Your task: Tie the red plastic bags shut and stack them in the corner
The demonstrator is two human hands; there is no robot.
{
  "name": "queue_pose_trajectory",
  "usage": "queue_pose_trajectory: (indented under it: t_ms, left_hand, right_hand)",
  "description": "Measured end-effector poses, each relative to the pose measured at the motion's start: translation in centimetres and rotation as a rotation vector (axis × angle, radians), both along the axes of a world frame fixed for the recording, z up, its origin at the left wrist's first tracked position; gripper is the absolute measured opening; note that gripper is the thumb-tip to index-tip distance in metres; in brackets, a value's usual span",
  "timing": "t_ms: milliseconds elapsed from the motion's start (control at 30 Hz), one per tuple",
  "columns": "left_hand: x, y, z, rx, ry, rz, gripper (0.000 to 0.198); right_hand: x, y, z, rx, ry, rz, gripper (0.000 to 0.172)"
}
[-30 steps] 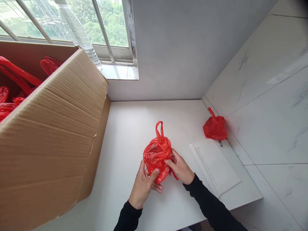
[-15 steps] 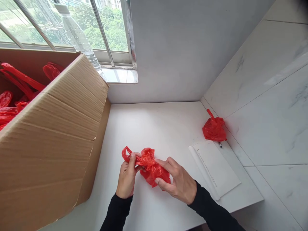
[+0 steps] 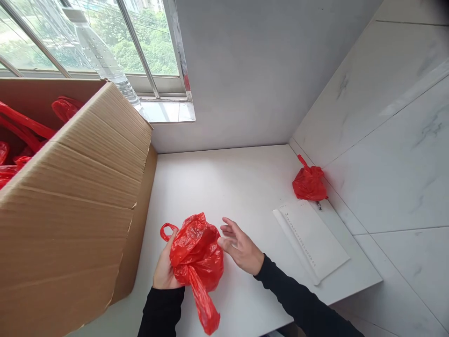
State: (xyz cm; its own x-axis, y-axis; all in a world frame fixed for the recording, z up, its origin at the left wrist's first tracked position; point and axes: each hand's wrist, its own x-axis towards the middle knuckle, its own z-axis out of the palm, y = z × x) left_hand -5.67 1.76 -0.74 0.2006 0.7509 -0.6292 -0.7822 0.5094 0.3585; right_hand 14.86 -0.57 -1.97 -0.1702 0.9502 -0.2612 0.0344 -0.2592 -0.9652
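A crumpled red plastic bag (image 3: 196, 255) is held above the white table (image 3: 245, 187), near its front edge. My left hand (image 3: 164, 269) grips it from the left, partly hidden behind the plastic; one handle loops out at the upper left and another hangs down below. My right hand (image 3: 240, 248) hovers just right of the bag, fingers spread and loosely curled, touching or almost touching its side and holding nothing.
A large open cardboard box (image 3: 77, 201) with several red bags (image 3: 21, 135) inside fills the left. A second bunched red bag (image 3: 309, 183) lies against the right marble wall, beside a white sheet (image 3: 312, 238). A clear plastic bottle (image 3: 101, 61) stands on the window sill.
The bag went from bunched between both hands to puffed out in my left hand, shifted left. My right hand let go and opened.
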Motion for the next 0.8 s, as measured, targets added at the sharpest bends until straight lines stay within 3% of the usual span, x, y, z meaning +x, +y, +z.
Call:
queue_pose_trajectory:
  t_ms: [67,167,233,367,433,600,800]
  left_hand:
    - [0.1,-0.3,-0.3,-0.024,-0.023,-0.043,0.017]
    - [0.4,-0.2,-0.4,-0.06,-0.092,-0.055,0.02]
    - [0.4,0.0,-0.2,-0.089,-0.104,0.012,0.025]
    - [0.7,0.0,0.7,-0.094,-0.052,0.123,0.025]
    - [1.1,-0.3,1.3,-0.037,-0.052,0.08,0.023]
    - [2.0,-0.8,2.9,0.095,0.089,-0.017,0.038]
    - [2.7,-1.5,3.4,0.295,0.203,0.182,0.037]
  right_hand:
    - [-0.5,0.9,-0.6,-0.064,0.167,0.054,0.072]
    - [-1.1,1.6,-0.7,-0.057,0.342,0.032,0.049]
    - [-1.2,1.6,-0.5,-0.052,0.403,0.008,0.04]
    - [-0.8,1.4,-0.2,-0.089,0.457,-0.001,0.039]
    - [-0.8,1.3,-0.3,-0.086,0.457,0.018,0.042]
    - [-0.6,1.6,-0.9,-0.051,0.366,-0.04,0.034]
    - [1.1,-0.4,0.0,-0.115,0.146,-0.115,0.059]
